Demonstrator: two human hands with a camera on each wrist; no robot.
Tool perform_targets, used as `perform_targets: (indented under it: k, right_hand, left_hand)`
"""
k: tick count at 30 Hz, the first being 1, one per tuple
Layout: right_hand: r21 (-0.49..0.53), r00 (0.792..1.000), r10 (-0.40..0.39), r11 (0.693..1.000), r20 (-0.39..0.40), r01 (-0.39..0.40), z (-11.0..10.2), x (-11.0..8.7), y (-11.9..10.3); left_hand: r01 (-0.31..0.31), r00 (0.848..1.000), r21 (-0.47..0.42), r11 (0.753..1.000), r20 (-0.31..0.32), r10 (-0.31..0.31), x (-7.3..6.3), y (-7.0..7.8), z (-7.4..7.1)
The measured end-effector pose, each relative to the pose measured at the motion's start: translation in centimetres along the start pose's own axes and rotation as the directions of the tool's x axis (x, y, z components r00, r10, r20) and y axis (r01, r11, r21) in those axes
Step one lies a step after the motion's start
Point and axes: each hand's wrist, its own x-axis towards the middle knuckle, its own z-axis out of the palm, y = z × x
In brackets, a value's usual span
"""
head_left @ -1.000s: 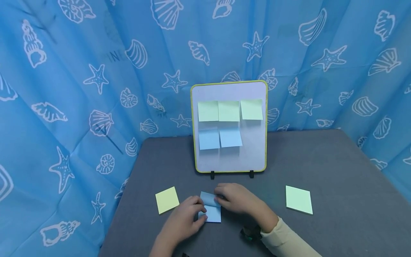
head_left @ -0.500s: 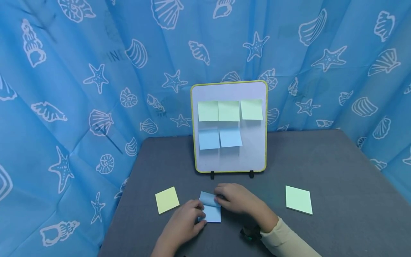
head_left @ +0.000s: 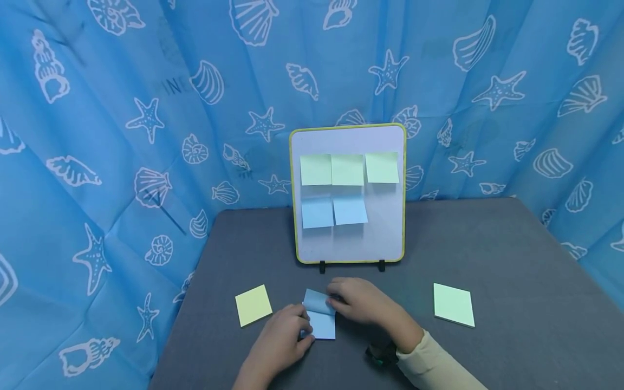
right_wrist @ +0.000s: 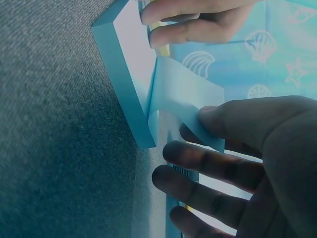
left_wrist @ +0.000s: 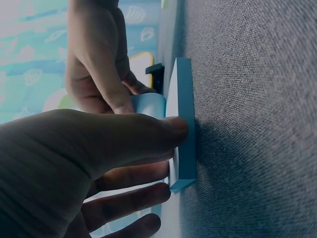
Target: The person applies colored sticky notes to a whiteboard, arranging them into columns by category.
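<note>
A pad of blue sticky notes lies on the table in the head view. My left hand grips the pad at its left corner; the left wrist view shows the thumb against the pad's near edge. The top blue sticky note is partly peeled and curls up from the pad, still joined along one edge. With thumb and forefinger, my right hand pinches the free corner of that sheet, as the right wrist view shows; its other fingers are spread.
A whiteboard with a yellow rim stands behind the hands on black feet, bearing three green notes above two blue notes. A yellow pad lies left, a green pad right. A shell-patterned curtain hangs behind the table.
My left hand has shifted slightly toward the near side along the pad's corner. My right hand keeps its pinch on the lifted sheet, almost still.
</note>
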Motion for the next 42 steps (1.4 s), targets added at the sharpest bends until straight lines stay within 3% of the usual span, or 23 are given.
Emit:
perform_targets:
  k: [12, 22, 34, 42]
  right_hand:
    - [-0.03, 0.997, 0.007, 1.0, -0.082, -0.01, 0.2, -0.1, 0.4]
    - [-0.055, 0.992, 0.024, 0.998, -0.12, -0.031, 0.0, -0.1, 0.5]
    - [-0.011, 0.989, 0.059, 0.998, -0.134, -0.061, -0.7, -0.4, 0.8]
    - [-0.033, 0.979, 0.013, 0.999, -0.201, -0.021, -1.0, -0.9, 1.6]
  left_hand:
    - [0.064, 0.997, -0.007, 0.998, 0.04, -0.064, 0.4, -0.1, 0.2]
    - [0.039, 0.999, -0.02, 0.999, -0.019, -0.039, 0.4, -0.2, 0.3]
    - [0.057, 0.998, -0.035, 0.998, 0.007, -0.057, 0.5, -0.4, 0.3]
    - [0.068, 0.998, -0.058, 0.996, 0.014, -0.067, 0.4, 0.0, -0.1]
